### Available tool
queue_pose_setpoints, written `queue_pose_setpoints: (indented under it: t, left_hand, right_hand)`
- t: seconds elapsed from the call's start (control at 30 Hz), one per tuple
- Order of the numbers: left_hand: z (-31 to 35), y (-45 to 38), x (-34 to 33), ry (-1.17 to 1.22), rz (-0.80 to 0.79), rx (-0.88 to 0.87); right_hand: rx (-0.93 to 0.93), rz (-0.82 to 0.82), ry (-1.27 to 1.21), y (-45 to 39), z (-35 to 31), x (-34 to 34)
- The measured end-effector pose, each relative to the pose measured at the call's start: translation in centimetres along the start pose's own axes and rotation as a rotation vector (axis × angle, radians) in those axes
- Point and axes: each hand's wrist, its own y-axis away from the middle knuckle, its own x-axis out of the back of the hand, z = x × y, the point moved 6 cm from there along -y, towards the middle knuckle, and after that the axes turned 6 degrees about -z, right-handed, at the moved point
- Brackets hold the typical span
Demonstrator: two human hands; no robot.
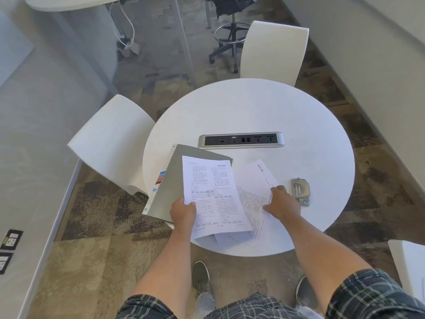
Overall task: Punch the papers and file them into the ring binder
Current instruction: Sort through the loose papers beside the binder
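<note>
A closed grey ring binder [170, 183] lies at the left of the round white table [264, 107], hanging slightly over its edge. My left hand [184, 212] grips a printed sheet [213, 194] by its left edge, lifted over the binder. More printed papers [253, 194] lie loosely overlapped on the table to the right. My right hand [279, 202] rests on them, and whether its fingers grip a sheet is not visible. A metal hole punch [300, 191] sits on the table just right of my right hand.
A silver power and socket strip [241, 139] is set into the table's middle. Two white chairs stand at the table, one on the left [112, 143] and one at the far side [274, 49]. A black stool [232, 35] stands beyond.
</note>
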Motion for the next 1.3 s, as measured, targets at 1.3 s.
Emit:
queue_pose_setpoints:
  t: [1.3]
  left_hand:
    - [0.3, -0.4, 0.3, 0.054, 0.019, 0.024]
  right_hand:
    - [-0.128, 0.436, -1.043, 0.5, 4.6, 5.5]
